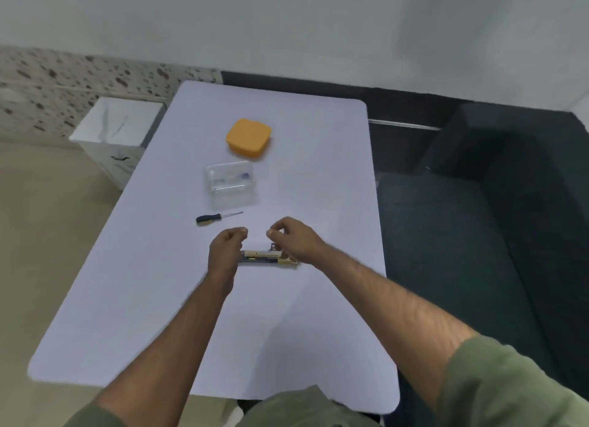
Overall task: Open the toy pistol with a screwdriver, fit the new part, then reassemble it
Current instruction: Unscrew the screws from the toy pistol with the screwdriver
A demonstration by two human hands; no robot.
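The toy pistol [262,257], tan and dark, lies flat on the white table [287,315] with its inner parts showing. My left hand [225,251] hovers at its left end with the fingers curled into a loose fist and nothing visible in it. My right hand [294,239] is over the pistol's right end, hiding that end. Its thumb and fingertips are pinched together, and whether something small sits between them is too blurred to tell. A black-handled screwdriver [211,218] lies on the table just beyond my left hand, untouched.
A clear plastic box [231,182] with small parts stands beyond the screwdriver, and its orange lid [248,138] lies farther back. A dark sofa [478,219] runs along the table's right side. A white bin [118,130] stands at the far left.
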